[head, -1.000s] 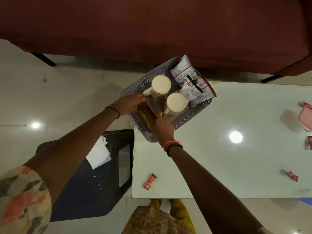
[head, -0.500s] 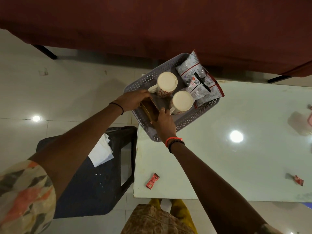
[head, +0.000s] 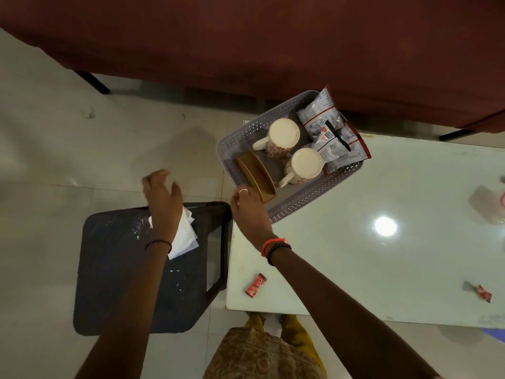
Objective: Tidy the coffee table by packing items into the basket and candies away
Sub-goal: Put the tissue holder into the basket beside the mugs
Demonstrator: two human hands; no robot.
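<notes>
A grey perforated basket [head: 300,205] sits on the far left corner of the white coffee table [head: 382,269]. It holds two cream mugs [head: 282,136] [head: 303,166], several snack packets [head: 330,132] and a brown holder [head: 255,173] lying tilted along its near left side. My right hand [head: 247,206] is at the basket's near rim, fingers closed on the holder's near end. Off to the left of the table, my left hand [head: 164,198] hovers above a stool, fingers apart and holding nothing. One red candy [head: 255,285] lies near the table's front left edge, another [head: 483,292] at the far right.
A dark plastic stool [head: 123,269] stands left of the table with white tissue paper [head: 185,236] on it. A maroon sofa [head: 273,50] runs behind the table. Something pink [head: 502,199] shows at the right edge.
My left hand let go of the brown holder and swung left, out of the basket, to above the stool. My right hand drew back to the holder's near end.
</notes>
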